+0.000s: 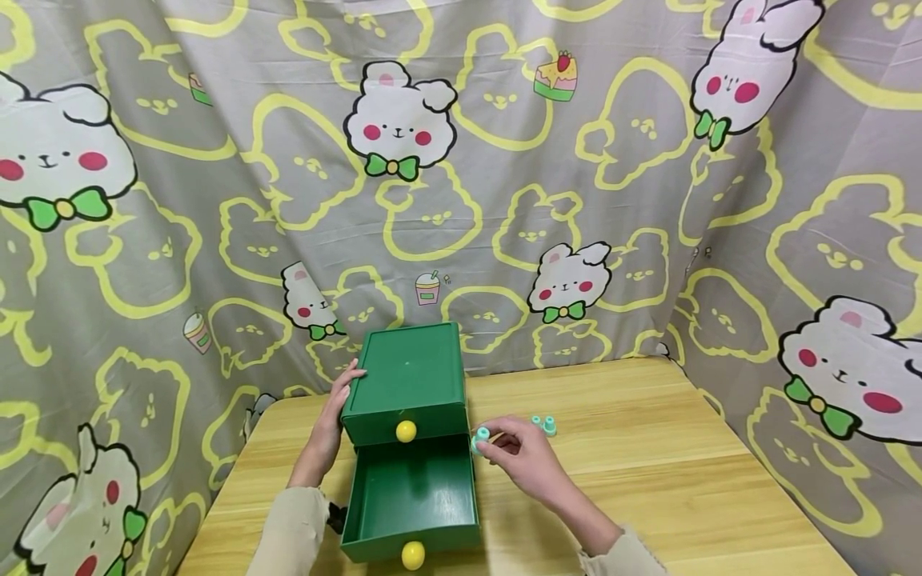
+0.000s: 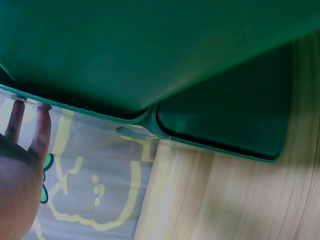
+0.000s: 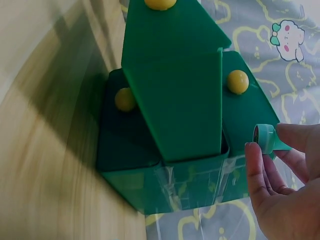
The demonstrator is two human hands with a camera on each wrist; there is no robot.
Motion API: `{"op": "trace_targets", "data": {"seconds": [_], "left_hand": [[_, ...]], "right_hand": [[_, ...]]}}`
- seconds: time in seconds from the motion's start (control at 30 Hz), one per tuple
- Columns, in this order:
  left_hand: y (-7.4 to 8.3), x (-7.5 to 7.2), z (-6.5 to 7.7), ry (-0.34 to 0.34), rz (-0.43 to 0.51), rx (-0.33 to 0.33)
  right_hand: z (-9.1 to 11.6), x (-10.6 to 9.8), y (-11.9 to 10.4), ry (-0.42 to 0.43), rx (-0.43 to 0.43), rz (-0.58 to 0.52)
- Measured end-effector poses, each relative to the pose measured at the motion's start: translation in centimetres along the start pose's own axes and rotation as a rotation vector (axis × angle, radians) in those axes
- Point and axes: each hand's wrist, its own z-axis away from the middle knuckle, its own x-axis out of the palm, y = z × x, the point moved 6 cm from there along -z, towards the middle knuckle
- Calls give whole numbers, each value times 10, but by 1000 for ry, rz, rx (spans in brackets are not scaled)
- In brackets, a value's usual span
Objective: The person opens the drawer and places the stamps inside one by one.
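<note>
A green drawer box (image 1: 410, 368) with yellow knobs stands on the table, and its middle drawer (image 1: 414, 496) is pulled out, showing a bare inside. My left hand (image 1: 330, 428) rests along the box's left side, fingertips at the top edge; in the left wrist view its straight fingers (image 2: 41, 132) touch the side wall. Between thumb and fingertips, my right hand (image 1: 529, 460) pinches a small teal stamp-like piece (image 3: 266, 139) with a round wide end and a narrower stem. It is just right of the box, close by the opened drawer. Two similar teal pieces (image 1: 550, 426) stand on the table behind that hand.
The wooden table (image 1: 684, 456) extends to the right of the box. Behind and on both sides hangs a grey curtain (image 1: 497, 216) printed with cartoon animals. A small black object (image 1: 336, 518) shows by the left sleeve, beside the open drawer.
</note>
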Motion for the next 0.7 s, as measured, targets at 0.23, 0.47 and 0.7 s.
{"op": "trace_targets", "data": {"seconds": [0.23,0.47,0.7], "left_hand": [[0,0,-1,0,-5,3],[-1,0,-2,3,2,3],[-3,-2,-2,7,-13,-8]], "right_hand": [[-1,14,-9,-36,-14,15],[-7,35,-19,-91,-70,10],[-14,60,-23,-159,-87,-31]]}}
